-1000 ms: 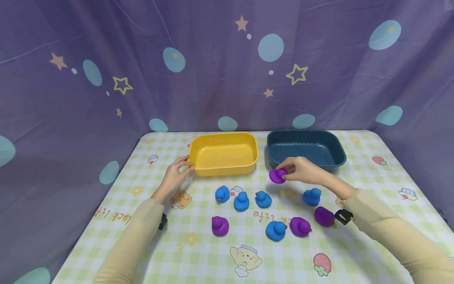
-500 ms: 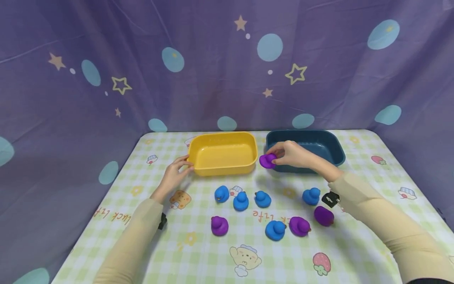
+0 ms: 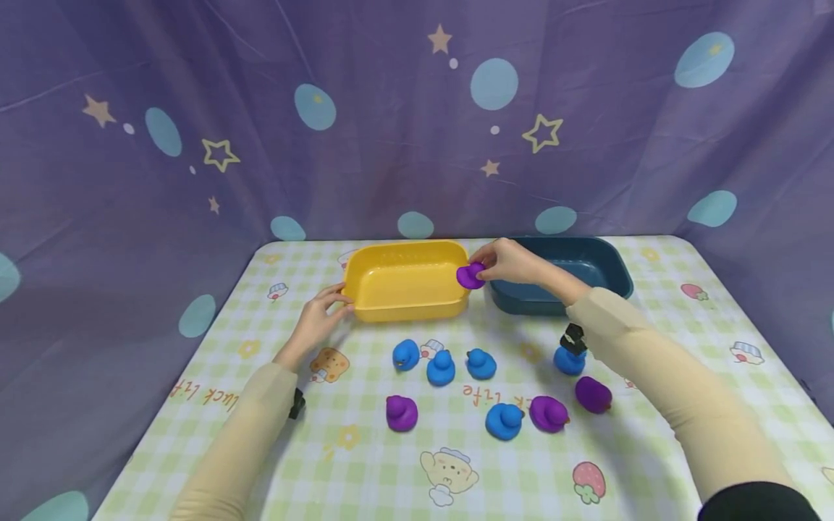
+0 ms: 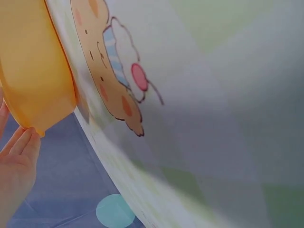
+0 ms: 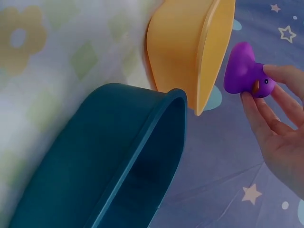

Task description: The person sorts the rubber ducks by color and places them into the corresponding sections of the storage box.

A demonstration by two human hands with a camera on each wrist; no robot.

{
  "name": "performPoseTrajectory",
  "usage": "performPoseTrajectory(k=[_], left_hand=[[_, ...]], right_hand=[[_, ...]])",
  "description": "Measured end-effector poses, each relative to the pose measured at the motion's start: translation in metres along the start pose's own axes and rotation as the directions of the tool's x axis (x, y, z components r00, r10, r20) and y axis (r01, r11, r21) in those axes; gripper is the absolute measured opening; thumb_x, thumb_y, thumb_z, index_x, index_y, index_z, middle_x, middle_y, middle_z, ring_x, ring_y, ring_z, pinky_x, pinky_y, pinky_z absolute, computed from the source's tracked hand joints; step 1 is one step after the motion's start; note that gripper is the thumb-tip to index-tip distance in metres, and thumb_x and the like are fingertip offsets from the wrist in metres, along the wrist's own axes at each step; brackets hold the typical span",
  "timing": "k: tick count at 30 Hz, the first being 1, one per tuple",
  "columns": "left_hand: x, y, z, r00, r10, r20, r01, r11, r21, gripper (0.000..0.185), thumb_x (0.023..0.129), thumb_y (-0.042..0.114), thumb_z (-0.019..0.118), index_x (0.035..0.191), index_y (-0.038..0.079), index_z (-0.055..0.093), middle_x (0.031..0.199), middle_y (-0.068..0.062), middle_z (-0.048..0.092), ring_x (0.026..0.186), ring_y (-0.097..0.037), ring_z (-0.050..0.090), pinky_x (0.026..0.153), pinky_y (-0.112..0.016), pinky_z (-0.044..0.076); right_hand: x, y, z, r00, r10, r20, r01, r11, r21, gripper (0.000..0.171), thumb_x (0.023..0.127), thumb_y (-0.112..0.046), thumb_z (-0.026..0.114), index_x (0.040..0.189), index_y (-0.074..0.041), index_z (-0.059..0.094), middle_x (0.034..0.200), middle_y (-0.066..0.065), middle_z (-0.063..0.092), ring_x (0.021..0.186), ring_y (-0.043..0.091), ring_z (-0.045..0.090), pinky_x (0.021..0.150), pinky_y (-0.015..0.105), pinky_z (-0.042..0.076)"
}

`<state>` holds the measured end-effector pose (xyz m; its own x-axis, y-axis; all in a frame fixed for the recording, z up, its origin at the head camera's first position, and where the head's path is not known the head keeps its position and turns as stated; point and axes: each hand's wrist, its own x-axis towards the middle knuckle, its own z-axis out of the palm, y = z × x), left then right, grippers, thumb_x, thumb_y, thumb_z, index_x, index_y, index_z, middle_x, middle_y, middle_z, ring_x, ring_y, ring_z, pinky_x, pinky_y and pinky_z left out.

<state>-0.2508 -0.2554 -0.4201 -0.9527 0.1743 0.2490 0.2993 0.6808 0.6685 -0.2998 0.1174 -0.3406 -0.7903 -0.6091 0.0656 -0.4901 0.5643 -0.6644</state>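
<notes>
narrow gap between yellow tub [image 3: 409, 312] and teal tub [image 3: 534, 307]

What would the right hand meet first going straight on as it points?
Likely the yellow tray: the right hand points toward it, and the held purple duck overlaps its rim in the head view. Height is unclear; it may pass above.
</notes>
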Motion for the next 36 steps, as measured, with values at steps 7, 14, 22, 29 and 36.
performPoseTrajectory(k=[7, 14, 22, 29, 36], left_hand=[[0.002, -0.003, 0.001, 1.0, -0.001, -0.001, 0.001, 1.0, -0.001, 0.022, 0.082, 0.017, 0.063, 0.096, 0.0, 0.064, 0.132, -0.013, 0.044, 0.121, -0.03, 0.039, 0.1, -0.044, 0.033], [0.001, -0.002, 0.0, 1.0, 0.007, -0.008, -0.007, 1.0, 0.0, 0.022, 0.082, 0.017, 0.063, 0.096, 0.001, 0.064, 0.131, -0.013, 0.044, 0.121, -0.03, 0.039, 0.1, -0.044, 0.032], [0.001, -0.002, 0.001, 1.0, 0.0, -0.012, -0.001, 1.0, -0.017, 0.022, 0.082, 0.017, 0.063, 0.097, 0.0, 0.064, 0.132, -0.013, 0.043, 0.122, -0.03, 0.039, 0.101, -0.045, 0.032], [0.001, -0.004, 0.001, 1.0, 0.0, -0.015, -0.001, 1.0, -0.027, 0.021, 0.082, 0.017, 0.063, 0.096, 0.0, 0.064, 0.132, -0.013, 0.044, 0.122, -0.029, 0.039, 0.101, -0.044, 0.032], [0.001, -0.004, 0.001, 1.0, -0.002, -0.015, 0.002, 1.0, -0.018, 0.021, 0.082, 0.016, 0.063, 0.096, 0.0, 0.064, 0.131, -0.014, 0.044, 0.121, -0.03, 0.039, 0.1, -0.044, 0.032]], right_hand=[[0.022, 0.002, 0.004, 0.999, 0.044, 0.017, -0.044, 0.999, 0.012, 0.028, 0.079, -0.006, 0.064, 0.105, 0.002, 0.063, 0.098, 0.015, 0.064, 0.087, 0.024, 0.059, 0.075, 0.031, 0.052], [0.044, 0.002, 0.013, 0.998, 0.031, 0.049, -0.031, 0.999, -0.014, 0.028, 0.077, -0.004, 0.064, 0.103, 0.006, 0.062, 0.101, 0.019, 0.063, 0.092, 0.029, 0.06, 0.076, 0.032, 0.052], [0.064, -0.003, 0.025, 0.994, 0.036, 0.107, -0.031, 0.998, -0.055, 0.028, 0.076, -0.005, 0.066, 0.103, 0.006, 0.063, 0.099, 0.018, 0.064, 0.089, 0.026, 0.06, 0.077, 0.029, 0.051], [0.088, 0.02, 0.039, 0.991, -0.017, 0.136, 0.017, 1.0, 0.002, 0.028, 0.073, -0.012, 0.071, 0.1, -0.003, 0.067, 0.094, 0.011, 0.067, 0.088, 0.02, 0.061, 0.079, 0.028, 0.05], [0.104, 0.026, 0.053, 0.978, 0.065, 0.197, -0.047, 0.995, -0.091, 0.028, 0.073, -0.007, 0.07, 0.1, -0.001, 0.066, 0.098, 0.012, 0.065, 0.094, 0.023, 0.059, 0.087, 0.033, 0.046]])
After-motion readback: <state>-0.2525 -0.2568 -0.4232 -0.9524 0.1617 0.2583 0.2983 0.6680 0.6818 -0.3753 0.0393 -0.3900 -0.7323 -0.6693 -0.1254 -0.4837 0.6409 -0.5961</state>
